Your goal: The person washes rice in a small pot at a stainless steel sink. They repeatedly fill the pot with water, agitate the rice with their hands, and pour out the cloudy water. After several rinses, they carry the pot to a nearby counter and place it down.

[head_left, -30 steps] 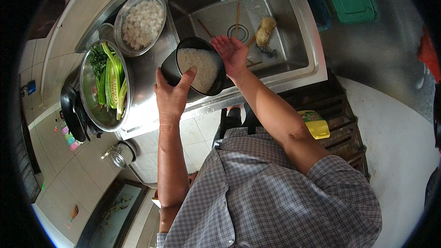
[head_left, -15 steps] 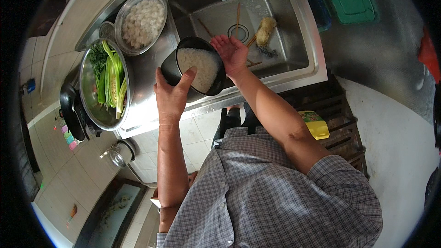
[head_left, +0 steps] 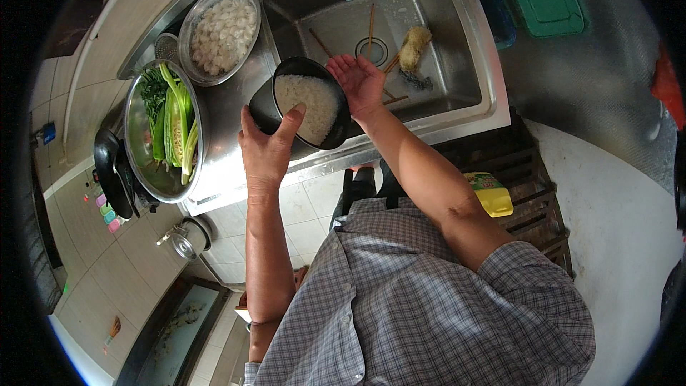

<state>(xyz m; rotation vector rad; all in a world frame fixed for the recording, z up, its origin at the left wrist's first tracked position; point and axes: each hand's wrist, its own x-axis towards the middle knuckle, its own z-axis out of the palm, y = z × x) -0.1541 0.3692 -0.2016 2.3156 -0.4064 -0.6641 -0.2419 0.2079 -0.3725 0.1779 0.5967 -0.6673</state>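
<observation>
A dark round pot (head_left: 266, 107) is tilted toward the right over the sink's near-left edge. White rice grains (head_left: 309, 106) lie inside it. My left hand (head_left: 270, 139) grips the pot from the near left, its thumb over the rim and the other fingers partly hidden behind the wall. Close by the pot's right rim is my right hand (head_left: 359, 86), palm up with fingers stretched out and nothing on it. Whether its fingertips touch the rim I cannot tell.
The steel sink (head_left: 457, 57) holds several chopsticks (head_left: 371, 28) and a scrubber (head_left: 414, 50). On the counter's left stand a bowl of pale pieces (head_left: 223, 34) and a steel bowl of green vegetables (head_left: 174, 129). A green lid (head_left: 545, 0) lies at the far right.
</observation>
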